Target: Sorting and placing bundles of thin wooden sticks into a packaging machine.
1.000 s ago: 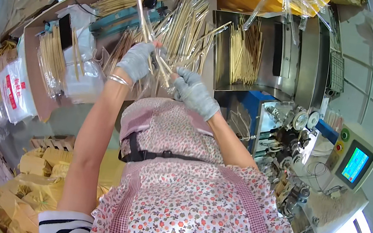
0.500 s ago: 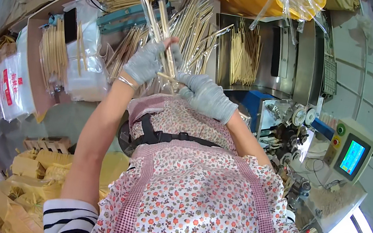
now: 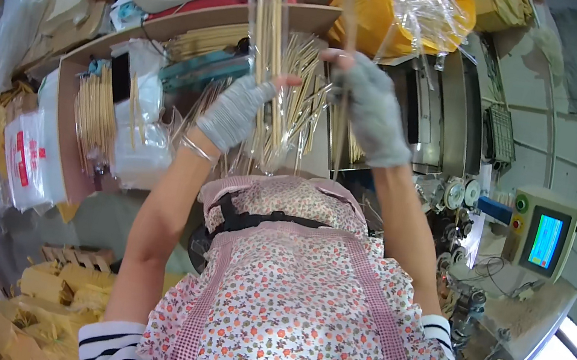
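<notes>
My left hand (image 3: 235, 114), in a grey glove with bare fingertips, is closed round a clear plastic sleeve holding several pale wooden chopsticks (image 3: 276, 37). They stand nearly upright, with the sleeve's top reaching past the box's far wall. To the right, my gloved right hand (image 3: 375, 110) is raised and pinches a single thin chopstick (image 3: 350, 26), smeared by motion and pointing away from me. Beneath both hands lies a heap of loose and sleeved chopsticks (image 3: 311, 66) in a cardboard box (image 3: 200, 26).
Left in the box are more chopsticks (image 3: 96, 110), a dark phone (image 3: 121, 76) and clear bags (image 3: 143, 159). A teal tool (image 3: 203, 73) lies farther back. Rightward stand a metal trough (image 3: 429, 135), machine rollers (image 3: 458, 193) and a control panel (image 3: 543, 234). A yellow bag (image 3: 378, 12) sits behind.
My right hand has parted from the left and risen to the right with a chopstick. My left hand keeps the sleeved chopsticks, now more upright. The view has shifted slightly.
</notes>
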Demonstrator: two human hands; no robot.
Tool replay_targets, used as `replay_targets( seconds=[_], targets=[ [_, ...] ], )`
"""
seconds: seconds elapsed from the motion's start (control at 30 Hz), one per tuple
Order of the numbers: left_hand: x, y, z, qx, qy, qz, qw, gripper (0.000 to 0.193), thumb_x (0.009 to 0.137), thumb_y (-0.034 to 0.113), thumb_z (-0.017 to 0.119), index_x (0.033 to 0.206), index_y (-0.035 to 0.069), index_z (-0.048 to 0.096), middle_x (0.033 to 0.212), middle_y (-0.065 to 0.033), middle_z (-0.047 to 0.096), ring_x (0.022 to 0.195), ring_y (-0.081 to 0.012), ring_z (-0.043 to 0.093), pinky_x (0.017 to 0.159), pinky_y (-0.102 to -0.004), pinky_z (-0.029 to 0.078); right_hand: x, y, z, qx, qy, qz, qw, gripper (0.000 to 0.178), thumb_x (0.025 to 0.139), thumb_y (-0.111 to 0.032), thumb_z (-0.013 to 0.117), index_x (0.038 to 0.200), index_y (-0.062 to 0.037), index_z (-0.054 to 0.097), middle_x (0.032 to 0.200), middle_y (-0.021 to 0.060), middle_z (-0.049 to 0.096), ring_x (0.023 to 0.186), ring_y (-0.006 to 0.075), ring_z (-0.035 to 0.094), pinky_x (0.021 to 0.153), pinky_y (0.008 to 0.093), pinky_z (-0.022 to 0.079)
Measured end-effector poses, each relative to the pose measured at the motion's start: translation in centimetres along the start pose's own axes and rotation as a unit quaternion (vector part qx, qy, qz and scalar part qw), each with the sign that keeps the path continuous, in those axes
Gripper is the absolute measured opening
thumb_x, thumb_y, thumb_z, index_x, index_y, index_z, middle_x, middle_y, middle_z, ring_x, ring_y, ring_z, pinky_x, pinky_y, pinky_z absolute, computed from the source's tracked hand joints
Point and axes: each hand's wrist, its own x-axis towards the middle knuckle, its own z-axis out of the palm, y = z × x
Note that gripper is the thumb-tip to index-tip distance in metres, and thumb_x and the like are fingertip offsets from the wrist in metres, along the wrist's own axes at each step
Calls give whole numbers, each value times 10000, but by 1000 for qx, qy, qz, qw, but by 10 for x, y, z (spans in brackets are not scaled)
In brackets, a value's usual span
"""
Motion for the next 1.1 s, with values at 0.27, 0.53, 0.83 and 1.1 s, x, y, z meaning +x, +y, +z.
replay_targets(
  seconds=[0.27, 0.53, 0.83, 1.1],
  targets=[
    [-8, -6, 38, 60, 56, -26, 996, 244, 908, 262, 526, 1022, 64, 611, 709, 67, 515, 529, -19, 389, 466, -176, 315, 6, 18, 21, 192, 118, 54, 973, 286, 899, -265, 525, 1023, -20, 602, 807, -19, 535, 640, 49, 485, 533, 198, 461],
    [-5, -69, 28, -73, 3, -44, 996, 224, 919, 248, 505, 1034, 58, 537, 851, 5, 547, 709, -75, 508, 612, -207, 429, 0, 51, 41, -201, 243, -145, 938, 323, 864, -247, 546, 973, 52, 596, 885, 134, 593, 764, 290, 561, 725, 348, 444],
    [-29, -12, 70, 98, -71, 78, 990, 365, 876, 235, 579, 1164, 17, 526, 923, 20, 557, 795, -57, 482, 684, -211, 411, -33, 27, 14, -54, 178, -120, 975, 130, 896, -139, 522, 908, -10, 534, 850, -4, 534, 723, 95, 476, 680, 220, 420],
    [-40, -25, 92, -25, 153, -4, 988, 228, 904, 235, 543, 907, 18, 611, 725, 45, 509, 645, -49, 424, 545, -244, 362, -36, 4, -11, 74, 120, -74, 987, 486, 810, -20, 593, 1244, -29, 374, 802, -12, 516, 730, 54, 483, 687, 195, 421]
  ],
)
